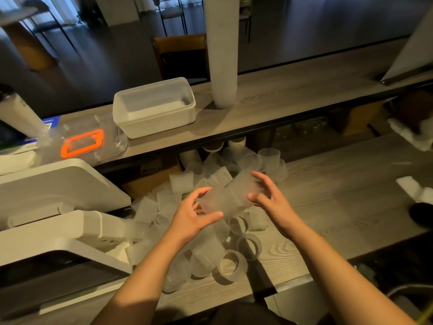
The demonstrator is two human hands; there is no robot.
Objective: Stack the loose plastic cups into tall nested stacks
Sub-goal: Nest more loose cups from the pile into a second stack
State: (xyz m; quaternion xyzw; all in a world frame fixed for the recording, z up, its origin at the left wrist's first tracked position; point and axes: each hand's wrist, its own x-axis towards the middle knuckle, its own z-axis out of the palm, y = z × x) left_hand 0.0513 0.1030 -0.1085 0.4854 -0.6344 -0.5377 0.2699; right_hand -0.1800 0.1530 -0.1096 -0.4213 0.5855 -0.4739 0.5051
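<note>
A heap of loose frosted plastic cups [206,252] lies on the wooden counter, spreading from the back edge to the front. Above the heap my left hand [195,215] grips one translucent cup [214,202] lying on its side. My right hand [269,195] holds a second cup [241,187], its end meeting the first cup. A very tall nested stack of cups [222,50] stands upright on the raised shelf behind. Several cups at the front lie with their open mouths toward me.
A white plastic tub [153,107] sits on the raised shelf [293,95], left of the tall stack. A clear box with an orange lid frame [82,143] is further left. White machines [56,202] crowd the left side. Bare counter [351,198] lies right of the heap.
</note>
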